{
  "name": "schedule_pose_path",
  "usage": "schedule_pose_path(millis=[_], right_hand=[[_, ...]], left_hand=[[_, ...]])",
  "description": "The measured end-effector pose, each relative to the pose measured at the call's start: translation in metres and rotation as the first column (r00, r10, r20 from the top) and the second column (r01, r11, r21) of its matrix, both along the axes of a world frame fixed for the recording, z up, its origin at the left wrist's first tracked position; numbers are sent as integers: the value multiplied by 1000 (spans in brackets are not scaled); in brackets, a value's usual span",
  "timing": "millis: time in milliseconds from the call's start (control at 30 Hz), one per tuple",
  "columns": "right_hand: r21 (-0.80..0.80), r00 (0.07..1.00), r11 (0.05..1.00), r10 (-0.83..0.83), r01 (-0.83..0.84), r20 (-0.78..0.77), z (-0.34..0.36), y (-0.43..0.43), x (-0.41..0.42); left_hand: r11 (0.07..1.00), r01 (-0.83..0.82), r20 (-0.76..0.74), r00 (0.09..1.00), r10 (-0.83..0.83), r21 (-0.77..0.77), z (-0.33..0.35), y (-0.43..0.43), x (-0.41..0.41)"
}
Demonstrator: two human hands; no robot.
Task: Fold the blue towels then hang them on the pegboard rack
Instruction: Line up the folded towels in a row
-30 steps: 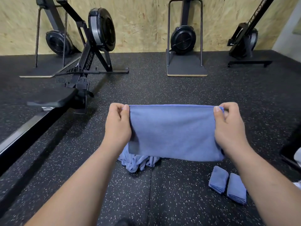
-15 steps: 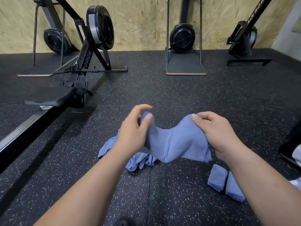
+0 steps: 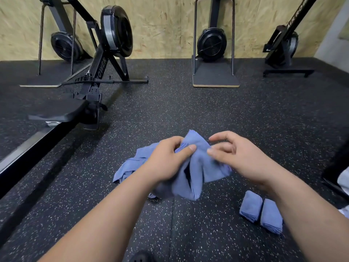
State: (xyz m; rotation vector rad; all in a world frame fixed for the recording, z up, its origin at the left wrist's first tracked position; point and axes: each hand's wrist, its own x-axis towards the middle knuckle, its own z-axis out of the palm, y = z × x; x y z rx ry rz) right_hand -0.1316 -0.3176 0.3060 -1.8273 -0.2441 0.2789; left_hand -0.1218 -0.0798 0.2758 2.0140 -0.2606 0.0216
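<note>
- Left hand point(image 3: 168, 161) pinches the doubled soft blue cloth towel point(image 3: 198, 167) by its top corners; it hangs lengthwise below that hand.
- Right hand point(image 3: 239, 156), fingers loosely curled, thumb touching the fold's right side; grip unclear.

Matt cloth is seen on the towel point(image 3: 198, 167) | speckled matt rubber on the floor point(image 3: 207, 110) | rough chipboard on the wall point(image 3: 170, 25)
</note>
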Motion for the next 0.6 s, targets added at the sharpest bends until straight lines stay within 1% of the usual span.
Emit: schedule_pose_path(millis=[67, 100, 133, 200, 267, 333, 500, 600], right_hand=[[-217, 993, 974, 86, -67, 80, -5, -9, 3], [-268, 989, 962, 91, -57, 117, -10, -12, 5], [-271, 986, 962, 71, -27, 151, -14, -14, 7], [-189, 977, 981, 7, 35, 213, -16, -15, 9], [-71, 972, 996, -39, 57, 230, -13, -14, 9], [-17, 970, 998, -47, 53, 238, -10, -12, 8], [-41, 933, 993, -93, 114, 349, -13, -7, 7], [-60, 915, 989, -101, 135, 390, -10, -8, 8]], left_hand=[[992, -61, -59, 997, 55, -108, 4, 6, 2], [981, -87, -105, 992, 70, -172, 5, 8, 3], [966, -112, -152, 985, 78, -231, 5, 11, 4], [939, -157, -218, 972, 91, -307, 7, 17, 7], [924, -194, -243, 963, 116, -330, 8, 22, 8], [923, -215, -254, 958, 135, -320, 8, 25, 9], [929, -224, -271, 952, 143, -294, 8, 28, 10], [928, -230, -274, 950, 149, -293, 8, 29, 9]])
